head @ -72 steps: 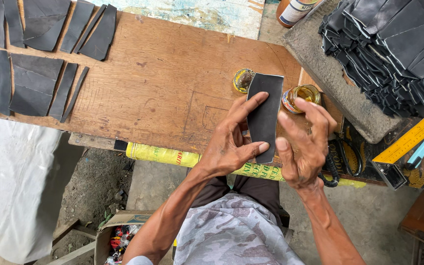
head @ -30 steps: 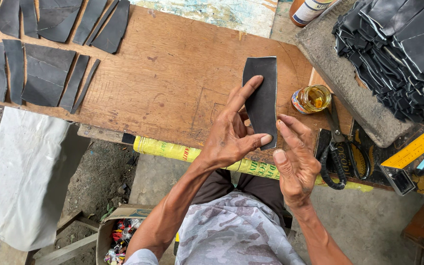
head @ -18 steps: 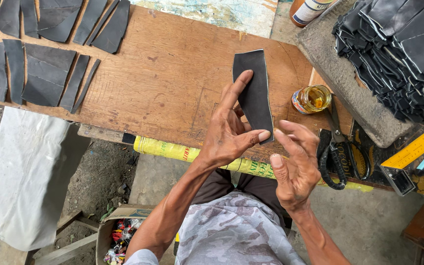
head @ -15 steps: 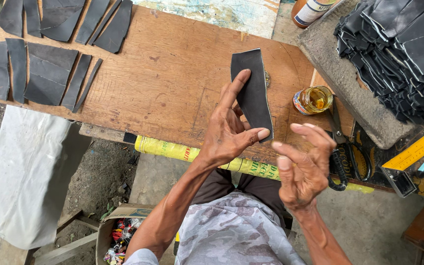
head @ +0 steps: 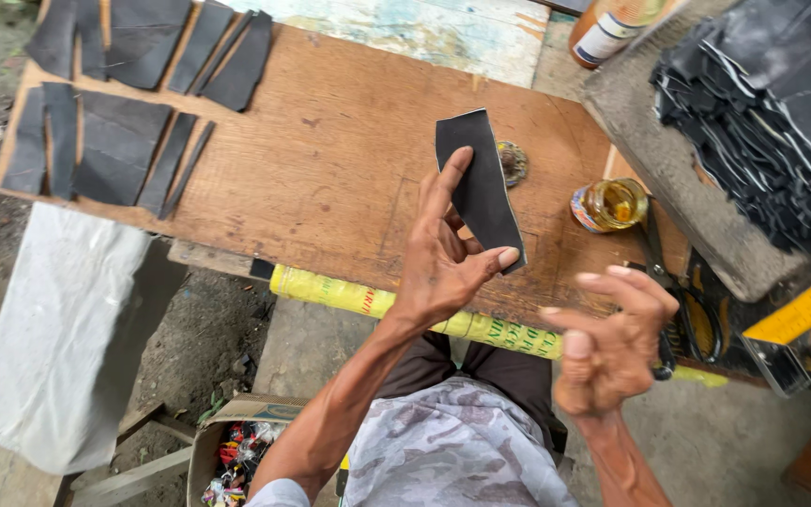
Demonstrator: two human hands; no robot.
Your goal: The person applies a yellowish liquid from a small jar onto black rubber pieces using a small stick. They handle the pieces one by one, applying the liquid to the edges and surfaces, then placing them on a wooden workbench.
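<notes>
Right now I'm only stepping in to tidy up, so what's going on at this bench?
A person seated at a wooden board holds a black strip up in the left hand, pinched between forefinger and thumb. The right hand is free, fingers curled, holding nothing. More black cut pieces lie in rows at the board's far left corner, and a heap of them sits on a slab to the right. A small glass jar and scissors lie near the right hand.
</notes>
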